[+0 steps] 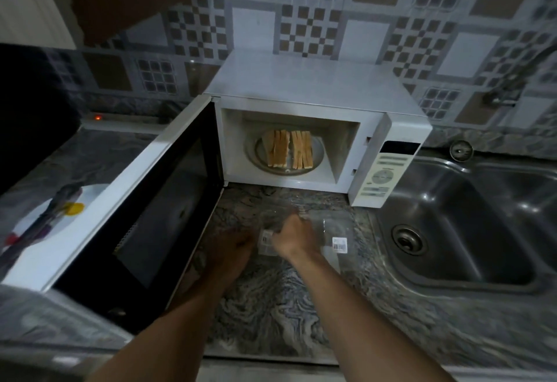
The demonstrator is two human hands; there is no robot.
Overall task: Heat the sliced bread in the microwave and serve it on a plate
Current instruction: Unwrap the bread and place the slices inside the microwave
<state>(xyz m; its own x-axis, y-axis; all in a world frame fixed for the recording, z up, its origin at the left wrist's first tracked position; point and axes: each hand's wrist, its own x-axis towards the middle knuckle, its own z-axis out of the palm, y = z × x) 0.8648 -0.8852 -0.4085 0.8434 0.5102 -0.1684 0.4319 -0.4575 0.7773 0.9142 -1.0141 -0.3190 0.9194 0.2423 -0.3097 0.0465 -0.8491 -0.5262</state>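
Bread slices (pixel 289 149) lay inside the open microwave (pixel 316 101), up and ahead of both hands, their long sides running front to back. A white plate (pixel 93 190) sat far left behind the door (pixel 144 200); the left hand (pixel 233 244) was too dark to tell its fingers. The right hand (pixel 294 235), a bit nearer the bread, had its fingers curled on a clear bag (pixel 328 231)

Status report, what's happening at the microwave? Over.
Right hand grips clear bag; left hand beside it, blurred. Bread inside microwave, door open. Nothing blocking.
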